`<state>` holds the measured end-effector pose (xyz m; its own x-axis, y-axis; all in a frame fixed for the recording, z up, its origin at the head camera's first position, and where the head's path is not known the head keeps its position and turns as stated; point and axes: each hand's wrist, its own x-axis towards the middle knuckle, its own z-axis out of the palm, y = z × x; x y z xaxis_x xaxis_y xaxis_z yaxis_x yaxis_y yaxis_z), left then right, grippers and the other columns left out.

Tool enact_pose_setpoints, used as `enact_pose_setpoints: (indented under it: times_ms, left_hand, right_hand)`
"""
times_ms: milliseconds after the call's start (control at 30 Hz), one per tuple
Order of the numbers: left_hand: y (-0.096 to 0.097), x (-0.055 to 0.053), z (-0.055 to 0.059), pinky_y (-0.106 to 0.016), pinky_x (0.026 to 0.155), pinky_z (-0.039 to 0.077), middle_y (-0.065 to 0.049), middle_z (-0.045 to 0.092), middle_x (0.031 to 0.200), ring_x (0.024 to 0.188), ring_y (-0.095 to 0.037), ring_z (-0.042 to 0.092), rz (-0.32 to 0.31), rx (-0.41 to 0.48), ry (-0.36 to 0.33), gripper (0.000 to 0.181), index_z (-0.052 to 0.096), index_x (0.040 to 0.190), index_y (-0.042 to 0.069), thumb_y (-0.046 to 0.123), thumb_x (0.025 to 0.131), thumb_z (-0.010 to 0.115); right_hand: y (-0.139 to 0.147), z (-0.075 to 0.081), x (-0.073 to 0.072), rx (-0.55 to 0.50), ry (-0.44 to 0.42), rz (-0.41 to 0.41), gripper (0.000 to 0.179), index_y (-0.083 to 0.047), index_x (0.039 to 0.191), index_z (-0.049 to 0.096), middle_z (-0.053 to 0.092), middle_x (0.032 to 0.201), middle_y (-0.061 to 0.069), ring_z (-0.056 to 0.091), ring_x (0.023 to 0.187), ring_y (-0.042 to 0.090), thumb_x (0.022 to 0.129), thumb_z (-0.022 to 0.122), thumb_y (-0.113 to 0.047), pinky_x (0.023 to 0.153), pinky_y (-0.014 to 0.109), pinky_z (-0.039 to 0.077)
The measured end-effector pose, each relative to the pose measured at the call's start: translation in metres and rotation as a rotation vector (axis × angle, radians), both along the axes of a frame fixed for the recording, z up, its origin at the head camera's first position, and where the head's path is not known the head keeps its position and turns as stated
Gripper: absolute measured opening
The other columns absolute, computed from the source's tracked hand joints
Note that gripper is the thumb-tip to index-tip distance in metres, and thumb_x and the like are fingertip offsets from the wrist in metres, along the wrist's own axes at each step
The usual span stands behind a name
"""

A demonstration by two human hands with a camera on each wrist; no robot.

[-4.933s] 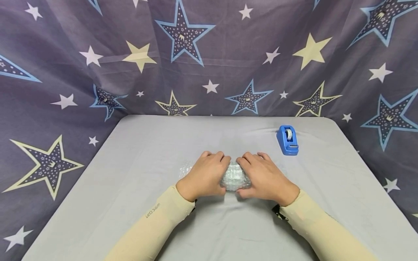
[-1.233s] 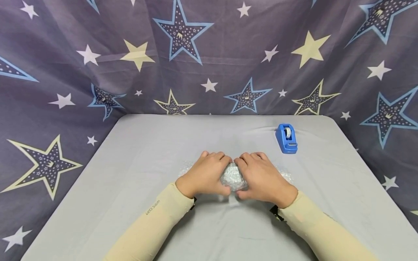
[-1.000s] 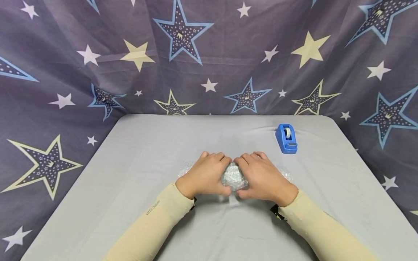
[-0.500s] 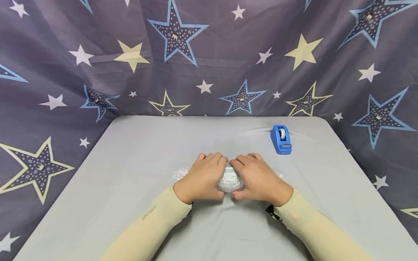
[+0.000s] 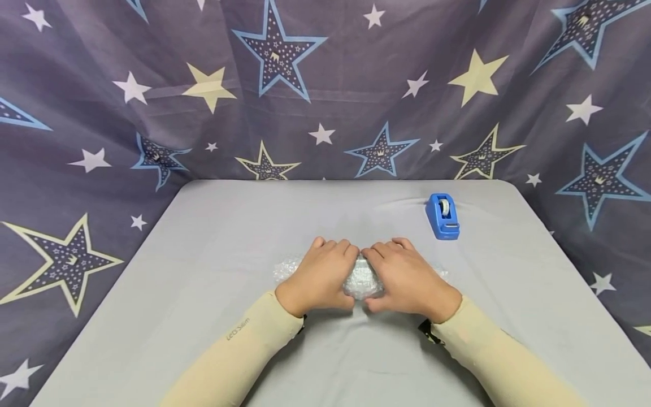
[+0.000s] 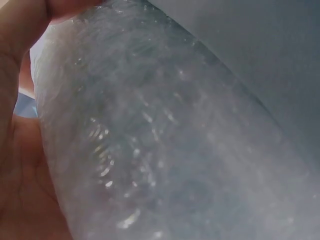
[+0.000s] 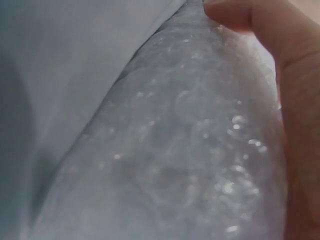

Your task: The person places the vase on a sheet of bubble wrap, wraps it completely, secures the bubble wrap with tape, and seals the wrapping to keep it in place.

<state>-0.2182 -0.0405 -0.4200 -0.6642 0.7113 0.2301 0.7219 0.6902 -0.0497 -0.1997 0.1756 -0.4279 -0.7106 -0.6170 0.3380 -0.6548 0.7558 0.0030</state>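
Clear bubble wrap in a rolled bundle [image 5: 363, 280] lies across the table in front of me; whatever is inside it cannot be made out. My left hand [image 5: 321, 275] grips the bundle from the left, fingers over its far side and thumb on the near side. From the right, my right hand [image 5: 407, 277] holds it the same way, the two hands nearly meeting. Loose ends of the wrap stick out past both hands. In the left wrist view the bubble wrap [image 6: 150, 125] fills most of the picture, and the right wrist view also shows the bubble wrap [image 7: 170, 140] close up beside the thumb.
A blue tape dispenser [image 5: 443, 217] with a roll of tape stands at the back right of the table [image 5: 229, 226], which has a pale grey cover. Behind it hangs a dark curtain [image 5: 325, 85] with stars.
Both hands keep their grip on the bundle, which has turned and shifted slightly between them. The whole view sways a little with the head. The tape dispenser stays in its place.
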Motion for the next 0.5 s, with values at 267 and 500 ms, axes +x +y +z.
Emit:
enact_pose_setpoints:
  times_ms: [267,500]
  left_hand:
    - [-0.001,-0.001,0.0,-0.037,0.075,0.034,0.003,0.062,0.1,0.08,-0.018,0.058,0.005,0.009,0.0,0.074,0.062,0.118,0.012,0.047,0.055,0.081]
    - [-0.001,-0.002,0.001,-0.037,0.074,0.033,0.004,0.063,0.1,0.08,-0.018,0.058,0.002,0.022,-0.018,0.07,0.064,0.114,0.014,0.047,0.055,0.082]
  right_hand:
    - [-0.005,-0.001,0.004,0.034,0.023,-0.049,0.099,-0.006,0.134,0.056,0.065,0.118,0.005,0.065,0.108,0.024,0.059,0.081,-0.066,0.106,0.052,0.044]
    - [-0.011,-0.005,0.007,0.028,0.073,-0.054,0.091,-0.005,0.125,0.055,0.06,0.108,0.006,0.064,0.095,0.024,0.058,0.082,-0.06,0.101,0.049,0.052]
